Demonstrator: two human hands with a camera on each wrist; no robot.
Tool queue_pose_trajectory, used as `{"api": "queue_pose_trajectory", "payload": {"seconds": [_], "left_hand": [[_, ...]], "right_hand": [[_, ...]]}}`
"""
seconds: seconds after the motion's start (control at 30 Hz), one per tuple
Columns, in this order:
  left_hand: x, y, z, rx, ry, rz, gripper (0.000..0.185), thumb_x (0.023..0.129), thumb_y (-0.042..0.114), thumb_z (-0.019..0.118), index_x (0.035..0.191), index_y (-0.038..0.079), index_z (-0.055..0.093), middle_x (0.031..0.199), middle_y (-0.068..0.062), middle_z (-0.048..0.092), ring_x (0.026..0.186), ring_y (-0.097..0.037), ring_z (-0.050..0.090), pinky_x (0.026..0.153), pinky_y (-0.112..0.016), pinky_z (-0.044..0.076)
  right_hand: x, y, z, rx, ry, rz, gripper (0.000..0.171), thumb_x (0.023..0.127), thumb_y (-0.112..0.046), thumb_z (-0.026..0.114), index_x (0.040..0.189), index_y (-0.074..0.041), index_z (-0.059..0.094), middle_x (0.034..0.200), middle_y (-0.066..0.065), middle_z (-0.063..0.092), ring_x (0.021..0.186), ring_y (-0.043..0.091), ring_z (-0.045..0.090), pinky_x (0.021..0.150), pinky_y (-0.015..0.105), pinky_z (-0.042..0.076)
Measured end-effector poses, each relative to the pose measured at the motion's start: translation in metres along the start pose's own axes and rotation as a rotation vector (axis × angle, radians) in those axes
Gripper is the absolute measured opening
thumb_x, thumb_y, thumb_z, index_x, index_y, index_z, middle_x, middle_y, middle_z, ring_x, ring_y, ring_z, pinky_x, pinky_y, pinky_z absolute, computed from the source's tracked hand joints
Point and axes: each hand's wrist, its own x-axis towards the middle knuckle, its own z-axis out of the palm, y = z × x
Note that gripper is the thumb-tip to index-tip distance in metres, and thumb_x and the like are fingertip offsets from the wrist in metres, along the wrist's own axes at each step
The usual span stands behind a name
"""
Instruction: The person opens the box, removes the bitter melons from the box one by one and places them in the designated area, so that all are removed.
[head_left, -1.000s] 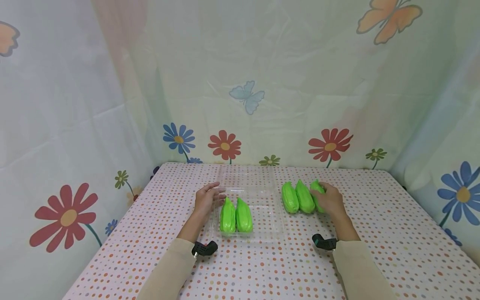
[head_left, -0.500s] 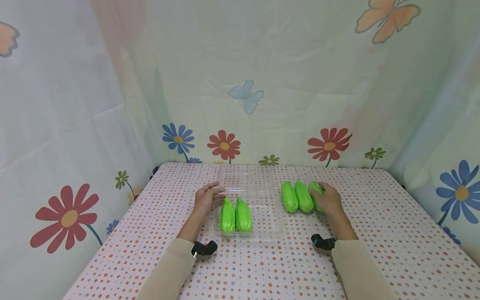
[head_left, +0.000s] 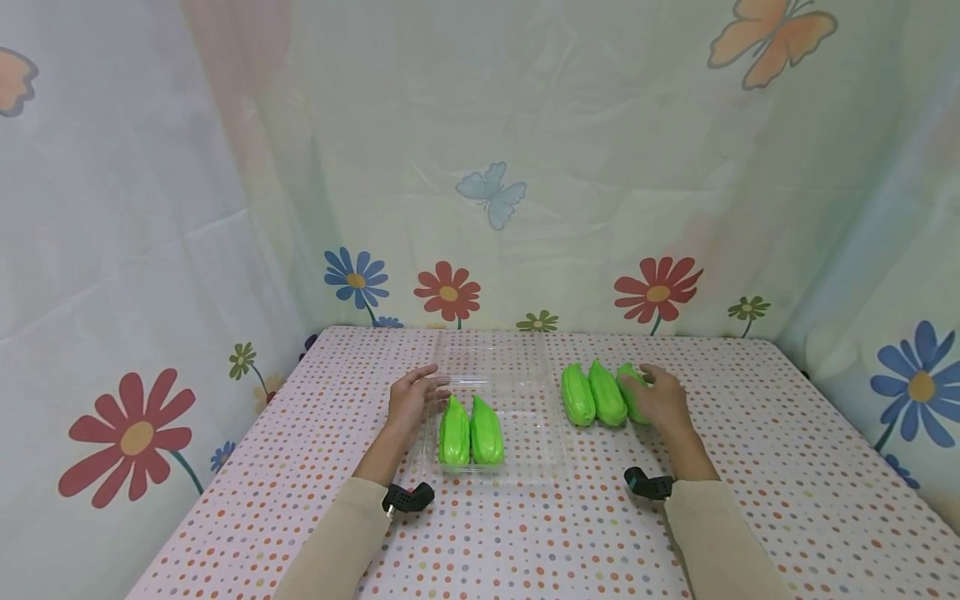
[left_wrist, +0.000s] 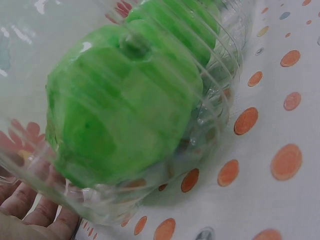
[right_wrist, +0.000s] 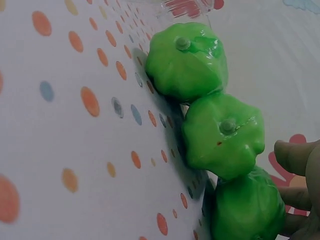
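Note:
A clear plastic box (head_left: 533,458) with its lid (head_left: 491,352) folded back stands mid-table. Two bright green, ridged, gourd-like vegetables (head_left: 486,433) lie side by side in its left part. My left hand (head_left: 408,402) rests at the box's left wall, fingers loosely extended; the left wrist view shows them beside the wall, near a green vegetable (left_wrist: 125,105). Three more green vegetables (head_left: 607,393) lie in a row right of the box. My right hand (head_left: 663,400) reaches over the rightmost one (right_wrist: 247,207), fingers at its side and thumb raised apart from it.
A dotted cloth (head_left: 517,542) covers the table. Floral curtains (head_left: 570,208) enclose the back and both sides. Black wrist cameras (head_left: 407,497) are strapped to both wrists, below the beige sleeves.
Both hands, the box and the vegetables stay practically in place. The whole head view shifts slightly.

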Motion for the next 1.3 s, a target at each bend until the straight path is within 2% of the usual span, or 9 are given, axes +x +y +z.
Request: {"api": "queue_pose_trajectory", "payload": {"seconds": [0.3, 0.53, 0.87, 1.13, 1.3], "left_hand": [[0.0, -0.001, -0.001, -0.008, -0.009, -0.002, 0.044, 0.1, 0.007, 0.051, 0.143, -0.002, 0.054, 0.13, -0.028, 0.064, 0.102, -0.033, 0.072, 0.082, -0.038, 0.061], [0.001, -0.001, -0.001, -0.023, -0.019, 0.002, 0.043, 0.101, 0.008, 0.052, 0.143, -0.002, 0.053, 0.131, -0.028, 0.064, 0.101, -0.031, 0.072, 0.087, -0.04, 0.06], [0.001, 0.0, 0.0, -0.024, -0.011, -0.004, 0.044, 0.1, 0.007, 0.052, 0.143, -0.001, 0.053, 0.128, -0.027, 0.066, 0.097, -0.029, 0.073, 0.084, -0.038, 0.061], [0.001, 0.001, 0.0, -0.018, 0.0, -0.008, 0.045, 0.1, 0.007, 0.051, 0.143, -0.001, 0.053, 0.128, -0.027, 0.066, 0.098, -0.029, 0.073, 0.085, -0.039, 0.061], [-0.001, 0.001, 0.0, -0.013, -0.001, -0.008, 0.045, 0.099, 0.006, 0.051, 0.144, 0.0, 0.053, 0.127, -0.024, 0.067, 0.099, -0.03, 0.073, 0.085, -0.039, 0.061]], "right_hand": [[-0.002, -0.002, -0.001, 0.044, -0.01, -0.009, 0.067, 0.105, -0.037, 0.049, 0.155, 0.004, 0.032, 0.153, 0.034, 0.037, 0.14, 0.053, 0.034, 0.111, 0.066, 0.033], [0.0, -0.001, 0.001, 0.058, -0.012, 0.02, 0.07, 0.104, -0.04, 0.048, 0.157, 0.002, 0.03, 0.154, 0.032, 0.037, 0.141, 0.052, 0.034, 0.112, 0.066, 0.032], [-0.001, -0.005, -0.003, 0.051, -0.011, 0.033, 0.071, 0.104, -0.042, 0.046, 0.156, 0.003, 0.029, 0.153, 0.034, 0.037, 0.139, 0.052, 0.036, 0.11, 0.066, 0.034], [-0.006, -0.02, -0.005, 0.057, 0.016, 0.023, 0.071, 0.103, -0.04, 0.047, 0.157, 0.002, 0.027, 0.159, 0.032, 0.029, 0.145, 0.053, 0.027, 0.113, 0.067, 0.03], [-0.01, -0.03, -0.001, 0.074, 0.045, 0.04, 0.072, 0.103, -0.04, 0.048, 0.159, -0.001, 0.026, 0.159, 0.03, 0.028, 0.144, 0.056, 0.02, 0.11, 0.074, 0.023]]}}
